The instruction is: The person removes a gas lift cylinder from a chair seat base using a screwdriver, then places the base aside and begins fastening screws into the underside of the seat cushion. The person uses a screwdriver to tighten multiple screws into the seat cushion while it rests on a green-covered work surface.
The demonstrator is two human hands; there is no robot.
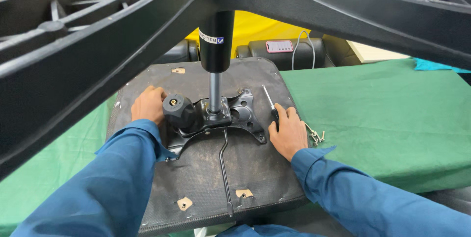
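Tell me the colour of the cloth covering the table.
Green: the cloth on the table is plain green, seen in the head view beside the right hand.

Matt green cloth (382, 114), glossy metal column (214, 90)

table: green cloth (392, 119) | behind: black padded seats (284, 50) | backdrop: yellow sheet (255, 26)

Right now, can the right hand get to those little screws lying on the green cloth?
Probably yes. The right hand rests on the seat's edge holding a screwdriver, and the screws lie just beside it on the green cloth, with nothing between.
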